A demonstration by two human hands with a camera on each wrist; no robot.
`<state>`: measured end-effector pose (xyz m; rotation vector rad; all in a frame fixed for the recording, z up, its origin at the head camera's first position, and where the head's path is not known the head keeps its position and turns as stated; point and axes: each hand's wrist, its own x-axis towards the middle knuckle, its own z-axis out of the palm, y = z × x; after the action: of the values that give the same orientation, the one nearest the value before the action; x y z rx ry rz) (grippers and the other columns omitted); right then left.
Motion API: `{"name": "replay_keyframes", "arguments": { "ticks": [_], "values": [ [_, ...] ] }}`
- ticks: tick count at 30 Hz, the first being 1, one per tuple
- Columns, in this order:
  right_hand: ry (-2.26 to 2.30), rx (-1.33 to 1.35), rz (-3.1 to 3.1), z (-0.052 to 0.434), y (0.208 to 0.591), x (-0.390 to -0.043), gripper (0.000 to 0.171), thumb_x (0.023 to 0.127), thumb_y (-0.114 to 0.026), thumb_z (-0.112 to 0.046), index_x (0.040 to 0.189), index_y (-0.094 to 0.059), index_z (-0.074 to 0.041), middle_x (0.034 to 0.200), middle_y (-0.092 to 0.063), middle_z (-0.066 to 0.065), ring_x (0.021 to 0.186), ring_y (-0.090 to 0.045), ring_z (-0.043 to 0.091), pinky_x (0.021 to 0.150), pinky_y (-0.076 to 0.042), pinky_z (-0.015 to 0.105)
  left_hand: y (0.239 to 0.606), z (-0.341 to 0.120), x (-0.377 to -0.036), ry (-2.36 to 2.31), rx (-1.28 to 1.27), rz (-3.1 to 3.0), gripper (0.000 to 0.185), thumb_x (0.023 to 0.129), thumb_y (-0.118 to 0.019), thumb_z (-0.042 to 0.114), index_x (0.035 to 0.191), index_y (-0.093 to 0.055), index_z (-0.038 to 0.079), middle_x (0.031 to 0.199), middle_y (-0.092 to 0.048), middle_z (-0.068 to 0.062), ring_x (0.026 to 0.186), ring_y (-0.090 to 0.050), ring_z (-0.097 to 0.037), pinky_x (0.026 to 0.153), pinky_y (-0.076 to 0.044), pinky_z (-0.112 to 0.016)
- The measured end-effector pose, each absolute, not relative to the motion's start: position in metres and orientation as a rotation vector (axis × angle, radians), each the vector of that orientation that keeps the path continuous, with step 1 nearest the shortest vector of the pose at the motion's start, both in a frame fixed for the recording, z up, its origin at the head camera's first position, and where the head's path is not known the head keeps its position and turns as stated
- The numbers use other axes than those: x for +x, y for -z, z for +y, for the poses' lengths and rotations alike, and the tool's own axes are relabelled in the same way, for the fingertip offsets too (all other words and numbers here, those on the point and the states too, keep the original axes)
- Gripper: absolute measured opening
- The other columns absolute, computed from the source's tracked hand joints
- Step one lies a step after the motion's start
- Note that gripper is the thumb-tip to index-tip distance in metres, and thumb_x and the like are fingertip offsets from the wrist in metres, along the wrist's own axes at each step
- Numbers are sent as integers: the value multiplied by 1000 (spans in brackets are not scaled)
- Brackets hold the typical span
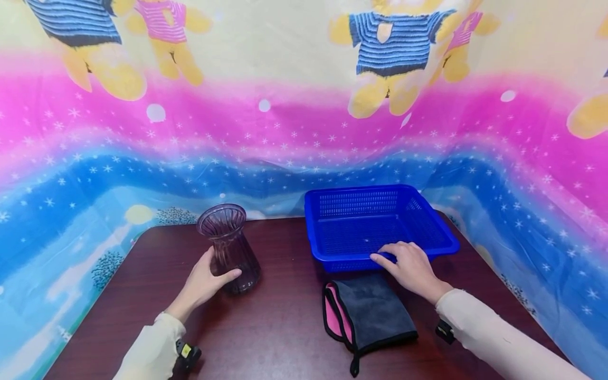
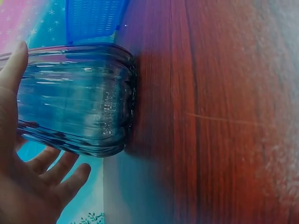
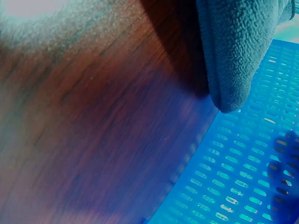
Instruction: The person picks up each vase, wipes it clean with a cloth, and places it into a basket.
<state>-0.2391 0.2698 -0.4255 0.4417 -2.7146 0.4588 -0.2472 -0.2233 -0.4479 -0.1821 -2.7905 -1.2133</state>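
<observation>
- The blue basket (image 1: 380,224) sits on the dark wooden tabletop (image 1: 280,327), toward its back edge; the head view shows only its perforated floor inside.
- The purple glass vase (image 1: 229,247) stands upright to the left of the basket, well apart from it; nothing shows through its ribbed wall.
- A folded grey cloth with pink trim (image 1: 366,314) lies just in front of the basket, on the tabletop.
- The left hand (image 1: 206,282) cups the vase low on its body, thumb across the front, fingers spread behind the glass.
- The right hand (image 1: 410,266) rests on the basket's front rim, its fingers extended over the edge and lying loosely together.
</observation>
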Motion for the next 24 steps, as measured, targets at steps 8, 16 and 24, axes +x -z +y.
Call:
{"name": "replay_keyframes", "arguments": {
  "ticks": [8, 16, 24],
  "values": [
    [-455, 436, -2712, 269, 426, -239, 41, 97, -63, -46, 109, -77, -9, 108, -77, 11, 104, -69, 33, 97, -49, 56, 442, -223, -247, 1127, -65, -2891, 114, 85, -70, 63, 160, -15, -2, 163, -28, -28, 151, -29, -46, 120, -29, -63],
    [-451, 437, -2704, 269, 426, -239, 40, 97, -64, -45, 109, -77, -9, 108, -77, 11, 103, -70, 32, 96, -49, 55, 449, -221, -250, 1108, -215, -2723, 86, 83, -78, 51, 148, -42, 7, 140, -60, -23, 131, -57, -42, 107, -46, -60],
    [-457, 439, -2702, 270, 427, -239, 40, 97, -64, -45, 109, -77, -9, 108, -77, 11, 103, -70, 32, 96, -49, 55, 447, -218, -250, 1043, -220, -2703, 81, 82, -79, 51, 142, -47, 7, 131, -67, -22, 122, -64, -41, 100, -50, -59]
  ]
}}
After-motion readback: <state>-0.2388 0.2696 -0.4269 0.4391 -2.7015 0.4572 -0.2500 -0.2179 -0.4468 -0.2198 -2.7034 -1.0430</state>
